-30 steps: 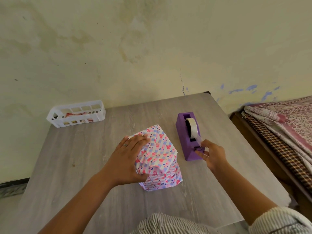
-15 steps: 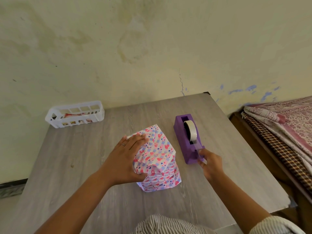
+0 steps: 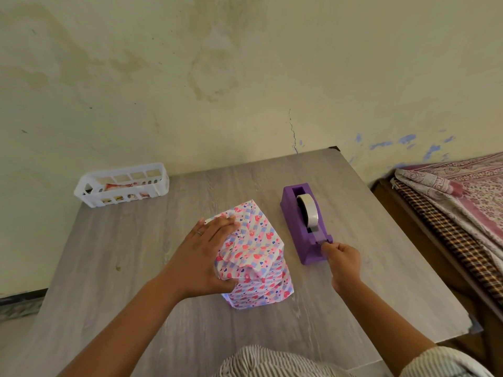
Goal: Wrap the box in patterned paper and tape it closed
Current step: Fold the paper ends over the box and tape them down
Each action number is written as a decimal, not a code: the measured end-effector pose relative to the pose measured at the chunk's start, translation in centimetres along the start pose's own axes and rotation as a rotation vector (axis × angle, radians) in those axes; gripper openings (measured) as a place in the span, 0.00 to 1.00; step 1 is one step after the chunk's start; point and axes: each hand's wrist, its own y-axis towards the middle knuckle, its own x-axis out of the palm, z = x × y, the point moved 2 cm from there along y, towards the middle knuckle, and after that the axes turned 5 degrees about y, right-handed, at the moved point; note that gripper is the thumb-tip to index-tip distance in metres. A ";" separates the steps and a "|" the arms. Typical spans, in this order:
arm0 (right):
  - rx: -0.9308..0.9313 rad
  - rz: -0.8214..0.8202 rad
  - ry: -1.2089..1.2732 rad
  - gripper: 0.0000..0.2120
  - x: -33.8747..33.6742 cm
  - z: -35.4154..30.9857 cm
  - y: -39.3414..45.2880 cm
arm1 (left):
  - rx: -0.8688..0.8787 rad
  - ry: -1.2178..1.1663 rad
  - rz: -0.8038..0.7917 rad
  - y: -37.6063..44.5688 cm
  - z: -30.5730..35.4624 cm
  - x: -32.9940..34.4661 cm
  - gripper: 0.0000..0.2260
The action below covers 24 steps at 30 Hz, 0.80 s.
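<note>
A box wrapped in white paper with pink and purple hearts (image 3: 258,257) stands upright in the middle of the grey table (image 3: 114,257). My left hand (image 3: 204,257) lies flat across its top and left side, thumb hooked round the near edge, pressing the folded paper down. To the right sits a purple tape dispenser (image 3: 295,227) with a clear tape roll (image 3: 309,210). My right hand (image 3: 341,261) is at the dispenser's near end, fingers curled, pinching the tape end at the cutter.
A white slotted basket (image 3: 122,183) with small items stands at the table's back left, against the stained wall. A bed with patterned blankets (image 3: 457,202) runs along the right side of the table. My striped clothing shows at the bottom edge.
My right hand has dropped from a raised strip of tape down to the dispenser's cutter end. The left hand has stayed pressed on the wrapped box.
</note>
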 end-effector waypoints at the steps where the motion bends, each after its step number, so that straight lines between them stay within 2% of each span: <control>1: 0.005 0.007 -0.014 0.10 0.1 -0.1 0.1 | -0.001 0.001 -0.002 0.0 0.0 0.0 0.44; 10: -0.086 0.050 -0.224 0.05 -1.5 0.9 0.7 | 0.001 0.003 -0.020 0.1 0.0 0.1 0.45; 14: -0.322 0.025 -0.249 0.04 -1.4 -1.0 -1.3 | 0.002 0.012 -0.014 -0.1 0.0 0.1 0.45; 17: -0.540 -0.121 -0.314 0.09 -0.1 -4.3 -3.6 | 0.008 0.012 0.001 -0.2 0.1 0.1 0.44; 19: -0.635 -0.299 -0.375 0.19 1.2 -6.9 -5.4 | 0.006 0.011 -0.001 -0.2 0.1 0.2 0.44; 22: -0.692 -0.563 -0.419 0.32 3.7 -10.0 -7.3 | 0.002 0.014 -0.006 -0.2 0.1 0.3 0.44; 24: -0.686 -0.666 -0.402 0.36 5.7 -11.1 -7.9 | -0.001 0.012 0.001 -0.2 0.1 0.3 0.44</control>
